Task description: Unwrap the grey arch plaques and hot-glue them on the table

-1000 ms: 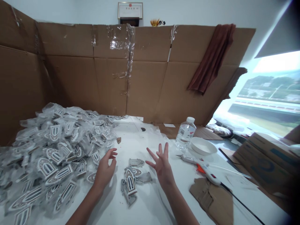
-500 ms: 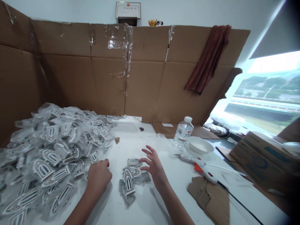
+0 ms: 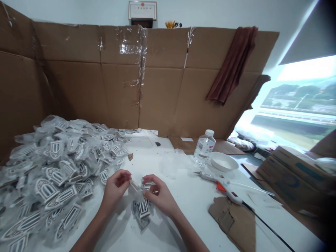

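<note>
A small plastic-wrapped piece [image 3: 134, 185] hangs between my two hands, above a few grey and white arched window pieces [image 3: 143, 209] on the white table. My left hand [image 3: 115, 187] pinches its left end with thumb and fingers. On the other side my right hand [image 3: 159, 196] is closed, thumb and index finger at the piece's wrapper, partly covering the pieces below. To the left lies a large heap of bagged arched pieces [image 3: 60, 171].
A water bottle [image 3: 204, 148], a white bowl [image 3: 224, 162] and a glue gun [image 3: 228, 190] stand or lie at the right. Torn cardboard [image 3: 236, 224] is in front of them. A cardboard wall [image 3: 162, 94] borders the back. A clear bag [image 3: 174, 162] lies mid-table.
Both hands have come together over the small pieces, and a wrapped piece is now held between them. My right hand has closed. A clear bag now lies left of the bottle.
</note>
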Tool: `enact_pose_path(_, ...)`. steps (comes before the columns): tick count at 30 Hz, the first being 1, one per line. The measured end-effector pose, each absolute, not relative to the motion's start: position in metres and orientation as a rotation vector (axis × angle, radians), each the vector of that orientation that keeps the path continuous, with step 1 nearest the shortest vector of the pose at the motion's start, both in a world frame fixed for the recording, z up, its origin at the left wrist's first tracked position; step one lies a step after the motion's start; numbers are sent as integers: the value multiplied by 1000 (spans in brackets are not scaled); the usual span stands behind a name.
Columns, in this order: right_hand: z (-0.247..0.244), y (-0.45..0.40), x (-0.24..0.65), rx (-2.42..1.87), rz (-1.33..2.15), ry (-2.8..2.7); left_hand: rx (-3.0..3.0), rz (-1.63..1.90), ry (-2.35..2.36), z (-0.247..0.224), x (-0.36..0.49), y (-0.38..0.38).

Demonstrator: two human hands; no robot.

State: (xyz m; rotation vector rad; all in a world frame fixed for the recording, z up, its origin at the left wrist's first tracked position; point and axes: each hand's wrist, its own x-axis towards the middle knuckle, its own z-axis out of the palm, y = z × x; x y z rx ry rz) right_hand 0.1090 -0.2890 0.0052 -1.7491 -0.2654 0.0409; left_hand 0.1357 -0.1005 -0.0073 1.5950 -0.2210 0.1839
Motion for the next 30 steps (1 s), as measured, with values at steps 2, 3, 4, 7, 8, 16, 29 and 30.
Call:
enact_pose_path(2, 6, -286, 106, -1822, 71, -304, 1563, 114, -252, -7, 133, -104)
enact_pose_path(3, 5, -284, 105, -1853, 86, -326, 1566, 93, -268, -7, 131, -106)
enact_pose_path(4, 4, -284, 104, -1877, 95, -349, 1576, 85, -285, -7, 129, -109)
enact_pose_path(7, -2, -283, 103, -1930, 81, -393, 1626, 126, -347, -6, 124, -114)
enact_pose_path(8, -4, -283, 103, -1944, 67, -396, 1644, 149, -377, -6, 122, -115)
enact_pose_path(16, -4, -286, 111, -1894, -56, -280, 1892, 388, -506, -1, 122, -109)
enact_pose_path(29, 2, -298, 114, -1867, -217, -205, 1925, 275, -276, -6, 122, -111)
enact_pose_path(30, 2, -297, 113, -1900, -218, -230, 1926, 288, -270, -5, 121, -111)
